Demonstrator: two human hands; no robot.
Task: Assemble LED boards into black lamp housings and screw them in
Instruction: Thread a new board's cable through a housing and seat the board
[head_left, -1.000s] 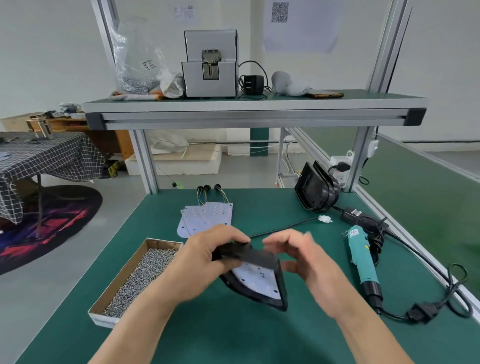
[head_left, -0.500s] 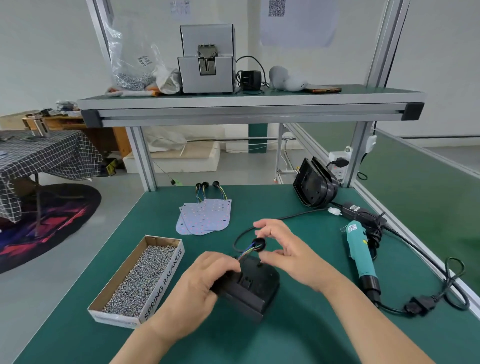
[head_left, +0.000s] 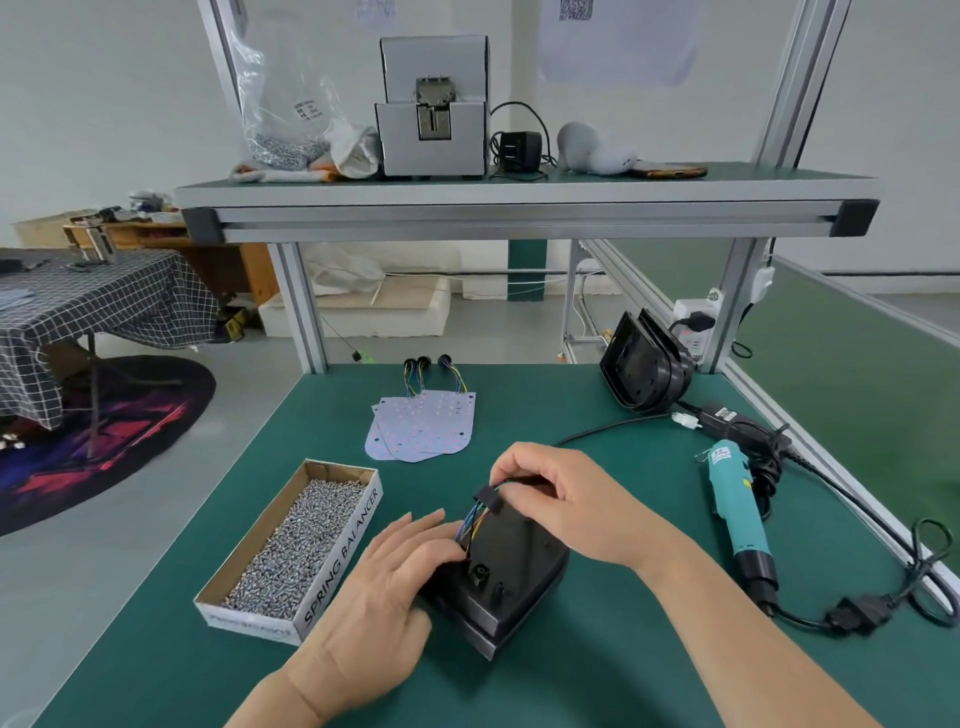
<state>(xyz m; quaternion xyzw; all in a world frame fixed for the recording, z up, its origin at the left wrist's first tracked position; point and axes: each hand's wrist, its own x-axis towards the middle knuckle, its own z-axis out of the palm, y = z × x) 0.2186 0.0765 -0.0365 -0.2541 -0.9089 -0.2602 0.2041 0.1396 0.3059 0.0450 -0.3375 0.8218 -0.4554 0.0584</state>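
Note:
A black lamp housing (head_left: 511, 566) lies back side up on the green bench (head_left: 649, 665), in front of me. Coloured wires (head_left: 474, 525) with a black grommet come out of its back. My right hand (head_left: 566, 501) pinches those wires just above the housing. My left hand (head_left: 395, 577) presses on the housing's left side, fingers fairly straight. Loose LED boards (head_left: 423, 426) with wire tails lie stacked farther back on the bench. The LED board inside the housing is hidden.
A cardboard box of screws (head_left: 296, 545) sits left of the housing. A teal electric screwdriver (head_left: 735, 506) with its cable lies at the right. More black housings (head_left: 644, 369) lean at the back right corner. An upper shelf (head_left: 519, 208) spans overhead.
The housing has been turned face down and set on the bench. My right hand has drawn the wires and grommet out through its back. My left hand moved from gripping to pressing.

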